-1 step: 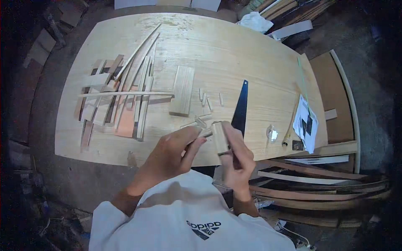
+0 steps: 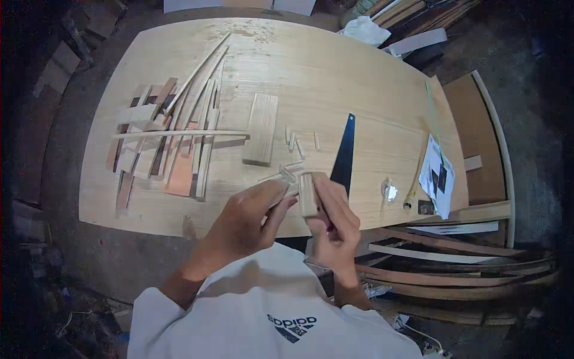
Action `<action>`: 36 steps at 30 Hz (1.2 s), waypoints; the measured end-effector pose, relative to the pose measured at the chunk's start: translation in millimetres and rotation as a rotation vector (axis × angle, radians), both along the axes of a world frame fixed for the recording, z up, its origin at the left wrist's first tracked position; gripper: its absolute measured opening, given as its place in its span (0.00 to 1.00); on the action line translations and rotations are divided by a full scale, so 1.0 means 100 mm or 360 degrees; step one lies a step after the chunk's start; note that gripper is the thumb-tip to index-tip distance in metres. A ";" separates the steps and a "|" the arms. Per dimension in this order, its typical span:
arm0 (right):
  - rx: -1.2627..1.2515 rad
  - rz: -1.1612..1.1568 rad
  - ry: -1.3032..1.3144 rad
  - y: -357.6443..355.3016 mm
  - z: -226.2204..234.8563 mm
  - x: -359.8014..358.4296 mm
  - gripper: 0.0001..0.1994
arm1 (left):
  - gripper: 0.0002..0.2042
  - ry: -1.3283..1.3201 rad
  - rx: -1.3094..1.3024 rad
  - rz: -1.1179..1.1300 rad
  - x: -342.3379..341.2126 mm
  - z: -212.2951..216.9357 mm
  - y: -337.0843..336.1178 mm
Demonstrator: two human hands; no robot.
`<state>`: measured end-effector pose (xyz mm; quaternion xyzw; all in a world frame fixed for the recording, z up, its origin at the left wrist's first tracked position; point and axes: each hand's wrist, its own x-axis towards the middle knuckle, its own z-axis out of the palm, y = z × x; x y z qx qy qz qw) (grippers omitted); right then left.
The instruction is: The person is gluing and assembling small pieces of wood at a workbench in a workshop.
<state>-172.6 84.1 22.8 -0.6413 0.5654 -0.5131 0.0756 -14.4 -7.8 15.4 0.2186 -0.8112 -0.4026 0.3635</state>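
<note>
My right hand [image 2: 336, 224] is closed around a small pale wooden block [image 2: 308, 196], held at the table's near edge. Close beside it, my left hand [image 2: 254, 212] is closed, thumb and fingers pinching a small wooden stick [image 2: 292, 189] whose end points toward the block. The two hands almost meet; whether stick and block touch is hard to tell. Just beyond them lie several short wooden pieces [image 2: 281, 173]. More short sticks [image 2: 300, 148] are scattered farther off, next to a thick rectangular wood block [image 2: 261, 128]. A dark saw blade [image 2: 344, 152] lies beyond my right hand, its near end hidden.
Long thin wood strips [image 2: 192, 102] and offcuts [image 2: 136, 116] are heaped on the left of the wooden table [image 2: 359, 66]. Toward the right edge are a small clear object [image 2: 389, 191] and printed paper [image 2: 435, 176]. Curved boards [image 2: 448, 278] are stacked below right.
My right hand and its wooden block have shifted slightly left, and the block is tilted so that less of its length shows. My left hand stays almost in place.
</note>
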 end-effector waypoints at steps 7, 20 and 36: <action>-0.0001 -0.0080 0.0217 -0.04 0.08 -0.03 0.29 | 0.11 -0.0231 -0.0237 0.0125 0.03 -0.01 -0.02; 0.0261 -0.0120 -0.0263 -0.22 -0.06 -0.22 0.28 | 0.12 -0.0011 -0.0351 0.0119 -0.03 -0.07 -0.13; 0.0333 -0.0121 -0.0433 -0.09 0.09 -0.07 0.29 | 0.12 0.0102 -0.0085 0.0039 -0.02 -0.10 -0.11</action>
